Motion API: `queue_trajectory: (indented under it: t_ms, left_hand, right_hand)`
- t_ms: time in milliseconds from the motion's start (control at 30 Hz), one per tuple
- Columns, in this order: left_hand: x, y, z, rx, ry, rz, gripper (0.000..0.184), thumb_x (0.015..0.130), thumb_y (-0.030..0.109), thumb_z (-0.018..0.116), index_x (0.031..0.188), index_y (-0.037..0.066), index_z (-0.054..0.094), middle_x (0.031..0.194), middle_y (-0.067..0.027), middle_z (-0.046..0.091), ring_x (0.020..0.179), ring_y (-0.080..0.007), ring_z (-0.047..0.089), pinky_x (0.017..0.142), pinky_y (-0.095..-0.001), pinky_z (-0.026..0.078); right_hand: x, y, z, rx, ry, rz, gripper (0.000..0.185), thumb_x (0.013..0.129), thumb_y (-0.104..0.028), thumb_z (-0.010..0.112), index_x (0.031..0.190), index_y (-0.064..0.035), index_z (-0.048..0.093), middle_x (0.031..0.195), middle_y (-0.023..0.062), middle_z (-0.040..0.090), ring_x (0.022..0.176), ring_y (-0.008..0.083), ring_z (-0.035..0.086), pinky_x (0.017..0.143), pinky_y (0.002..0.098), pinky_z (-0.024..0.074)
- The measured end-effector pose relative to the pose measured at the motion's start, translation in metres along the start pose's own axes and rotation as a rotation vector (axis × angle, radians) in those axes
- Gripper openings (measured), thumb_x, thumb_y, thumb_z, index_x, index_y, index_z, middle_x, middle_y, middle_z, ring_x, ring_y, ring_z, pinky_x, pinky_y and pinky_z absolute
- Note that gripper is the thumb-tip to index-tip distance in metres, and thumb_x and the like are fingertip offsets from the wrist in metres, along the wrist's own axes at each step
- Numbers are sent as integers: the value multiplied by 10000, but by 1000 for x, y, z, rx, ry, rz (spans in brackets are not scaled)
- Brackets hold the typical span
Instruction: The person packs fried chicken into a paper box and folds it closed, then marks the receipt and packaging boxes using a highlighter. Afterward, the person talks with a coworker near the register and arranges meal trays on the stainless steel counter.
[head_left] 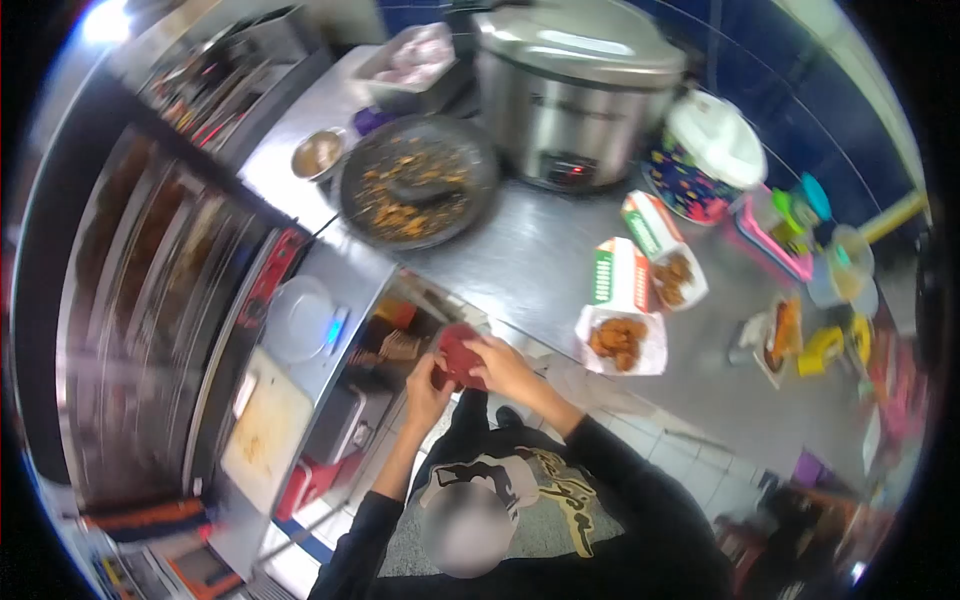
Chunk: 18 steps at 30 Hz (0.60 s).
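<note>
My left hand (428, 392) and my right hand (505, 372) are together in front of my body, both gripping a dark red cloth (460, 358). The cloth is bunched between them, over the gap by the steel counter's front edge. To the right of my hands, an open box of fried food (618, 342) sits on the counter, with a second open box (677, 278) just behind it. Ahead and to the left lies a round dark pan (482, 195) with brown crumbs and a dark piece in it.
A large steel cooker (575, 110) stands at the back of the counter (520, 250). Right of it are a patterned tub (690, 180), a pink basket (765, 240) and a sandwich (783, 335). At left are a glass-fronted cabinet (150, 300) and a cutting board (265, 425).
</note>
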<state>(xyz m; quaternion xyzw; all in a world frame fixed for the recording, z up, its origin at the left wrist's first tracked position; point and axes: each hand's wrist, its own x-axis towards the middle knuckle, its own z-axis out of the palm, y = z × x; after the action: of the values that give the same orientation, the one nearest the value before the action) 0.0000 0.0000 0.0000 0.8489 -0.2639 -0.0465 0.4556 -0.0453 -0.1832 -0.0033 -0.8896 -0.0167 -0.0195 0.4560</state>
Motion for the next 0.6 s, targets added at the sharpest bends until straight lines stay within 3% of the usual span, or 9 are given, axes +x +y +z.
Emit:
queue_trajectory:
  t_ms: [33, 167, 200, 300, 333, 400, 500, 567, 600]
  left_hand:
    - [-18, 9, -13, 11, 38, -90, 312, 698, -52, 659, 930, 48, 477, 934, -120, 648, 806, -243, 652, 700, -308, 492]
    - [-49, 32, -28, -274, 132, -215, 360, 749, 27, 705, 1066, 35, 534, 869, -92, 652, 801, -153, 649, 692, -285, 532]
    - [-65, 29, -44, -291, 85, -237, 485, 734, 134, 782, 1138, 53, 525, 1039, -100, 618, 893, -167, 636, 727, -278, 540]
    - [-74, 53, -84, -490, 67, -287, 410, 855, 61, 642, 1227, 15, 475, 1176, -97, 567, 1024, -179, 611, 856, -305, 526]
    - [-78, 58, -104, -486, 152, -241, 410, 856, 46, 631, 1234, 19, 474, 1185, -96, 565, 1034, -184, 609, 865, -305, 523]
    - [-89, 40, -131, -452, 331, -149, 393, 868, 11, 591, 1242, 23, 474, 1202, -106, 563, 1047, -190, 606, 874, -315, 518]
    - [-115, 12, -222, -153, 735, -196, 430, 835, 70, 640, 1239, 23, 500, 1177, -128, 585, 1045, -219, 601, 897, -336, 484]
    - [-134, -2, -312, 142, 1117, -112, 357, 833, 57, 622, 1175, 10, 530, 1178, -129, 579, 1107, -217, 560, 938, -335, 441]
    - [-146, 8, -368, 257, 1220, -70, 363, 836, 42, 607, 1185, 10, 512, 1188, -119, 566, 1102, -220, 557, 929, -323, 435]
  right_hand:
    - [-7, -9, 10, 122, 24, -50, 408, 656, -69, 739, 1037, -16, 601, 919, 209, 610, 870, 405, 587, 760, 429, 480]
    - [-8, -41, -9, 99, -45, -116, 265, 647, 9, 674, 905, 11, 614, 787, 218, 597, 749, 401, 597, 647, 430, 476]
    - [-13, -55, -4, 199, -39, 10, 240, 632, 4, 674, 863, 4, 610, 771, 210, 604, 710, 368, 612, 628, 399, 478]
    - [2, -69, -32, -95, 130, 35, 223, 597, 21, 678, 810, -10, 617, 705, 175, 617, 665, 297, 630, 605, 377, 468]
    - [8, -79, -53, -250, 206, 139, 223, 620, 29, 670, 830, -4, 603, 741, 145, 629, 706, 239, 624, 649, 361, 470]
    - [27, 15, -81, 42, 442, 57, 275, 703, -64, 731, 924, -13, 575, 904, 103, 623, 804, 226, 589, 730, 332, 466]
    - [55, 87, -118, -171, 571, 87, 537, 870, -335, 643, 1268, -35, 442, 1046, 178, 602, 939, 273, 600, 809, 346, 479]
    - [50, -21, -109, -887, 389, 508, 628, 864, -394, 622, 1312, -4, 418, 1068, 263, 601, 966, 366, 605, 802, 415, 477]
    - [61, 47, -101, -659, 423, 373, 704, 883, -502, 531, 1369, -31, 337, 1188, 290, 543, 1061, 414, 560, 876, 423, 455]
